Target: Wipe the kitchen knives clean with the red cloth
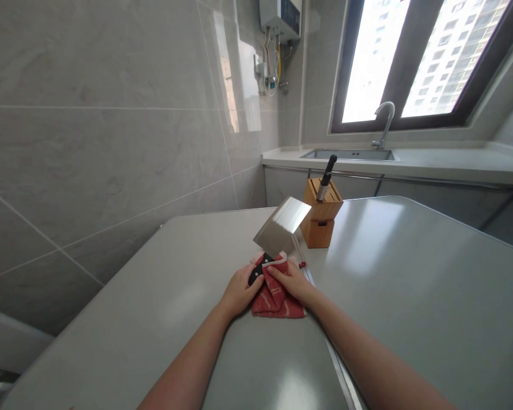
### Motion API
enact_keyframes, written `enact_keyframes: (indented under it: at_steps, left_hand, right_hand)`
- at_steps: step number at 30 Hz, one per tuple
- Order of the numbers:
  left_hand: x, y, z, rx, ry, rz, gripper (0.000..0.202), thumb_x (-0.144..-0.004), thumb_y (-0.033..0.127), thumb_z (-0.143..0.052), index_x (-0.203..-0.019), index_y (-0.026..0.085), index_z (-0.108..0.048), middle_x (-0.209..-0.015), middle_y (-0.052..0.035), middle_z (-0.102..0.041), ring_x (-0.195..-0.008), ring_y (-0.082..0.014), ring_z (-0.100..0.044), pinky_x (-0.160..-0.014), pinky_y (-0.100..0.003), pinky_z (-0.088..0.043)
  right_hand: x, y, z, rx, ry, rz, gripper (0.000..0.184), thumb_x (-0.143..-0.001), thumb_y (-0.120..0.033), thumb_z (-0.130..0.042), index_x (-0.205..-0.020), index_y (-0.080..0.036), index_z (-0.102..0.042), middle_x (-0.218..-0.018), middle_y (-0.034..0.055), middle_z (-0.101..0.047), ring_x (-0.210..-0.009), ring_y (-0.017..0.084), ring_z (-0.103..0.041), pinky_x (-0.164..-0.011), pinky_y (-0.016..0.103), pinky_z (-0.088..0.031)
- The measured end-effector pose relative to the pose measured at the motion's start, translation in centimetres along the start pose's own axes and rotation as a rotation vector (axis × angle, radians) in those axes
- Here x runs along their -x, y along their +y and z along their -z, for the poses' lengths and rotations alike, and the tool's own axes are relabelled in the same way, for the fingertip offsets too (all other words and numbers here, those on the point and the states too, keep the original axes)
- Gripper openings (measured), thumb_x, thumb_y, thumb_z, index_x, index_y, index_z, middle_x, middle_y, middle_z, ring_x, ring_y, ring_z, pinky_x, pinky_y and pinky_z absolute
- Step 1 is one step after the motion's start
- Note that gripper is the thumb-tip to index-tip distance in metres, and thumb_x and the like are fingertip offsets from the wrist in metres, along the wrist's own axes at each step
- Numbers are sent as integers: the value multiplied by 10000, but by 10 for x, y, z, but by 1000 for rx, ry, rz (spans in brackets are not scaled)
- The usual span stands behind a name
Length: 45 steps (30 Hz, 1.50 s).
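My left hand (240,291) is closed around the black handle of a cleaver, whose broad steel blade (282,226) points up and away. My right hand (291,282) pinches a red cloth with pale stripes (276,302) against the base of the blade near the handle. The cloth lies bunched on the grey table (410,296) under both hands.
A wooden knife block (321,217) with two black-handled knives stands just behind the blade. Beyond it runs a white counter with a sink (350,154) and tap (385,122) under a window. A tiled wall lies to the left, with a water heater (281,18) high up.
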<state>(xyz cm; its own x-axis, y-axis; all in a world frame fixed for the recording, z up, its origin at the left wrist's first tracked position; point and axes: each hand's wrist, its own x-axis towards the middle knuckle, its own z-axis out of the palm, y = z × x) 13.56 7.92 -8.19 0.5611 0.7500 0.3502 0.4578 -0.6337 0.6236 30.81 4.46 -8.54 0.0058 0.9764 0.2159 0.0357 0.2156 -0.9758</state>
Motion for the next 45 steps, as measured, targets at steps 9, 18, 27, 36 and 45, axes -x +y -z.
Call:
enact_keyframes:
  at_steps: [9,18,27,36,45]
  left_hand:
    - [0,3,2,12,-30,-11,304,-884,394,-450,-980,153,-607,-918,-62,-656,-815,-190,-578,-733,-272,-423]
    - [1,7,3,38,-56,0,308,-882,394,-448,-1045,173,-587,-958,-65,-662,-847,-201,-594,-760,-283,-435]
    - [1,7,3,13,-46,3,294,-881,394,-453,-1003,170,-599,-928,-63,-667,-811,-196,-596,-708,-263,-431]
    - [0,6,3,12,-44,-9,297,-884,382,-453,-1029,168,-598,-943,-63,-665,-825,-197,-594,-746,-278,-429]
    - [1,5,2,-1,-41,-11,301,-885,385,-456,-1019,157,-601,-928,-61,-665,-805,-190,-588,-723,-272,-427]
  right_hand:
    - [-1,4,0,-15,16,12,312,-761,-452,-611,-939,-200,-658,-888,40,-686,-940,224,-605,-879,370,-453]
    - [0,-7,-2,50,-18,96,348,-753,-401,-631,-1040,-204,-635,-1052,55,-668,-1038,232,-572,-978,406,-386]
    - [-1,-7,-2,94,-6,111,284,-767,-387,-613,-972,-195,-653,-989,55,-679,-1016,237,-578,-953,404,-399]
    - [-1,-4,-1,112,-7,104,270,-796,-403,-583,-954,-198,-659,-958,50,-686,-973,225,-597,-921,388,-424]
    - [-4,1,0,150,-10,106,321,-806,-436,-558,-966,-180,-666,-958,60,-687,-980,240,-593,-932,406,-416]
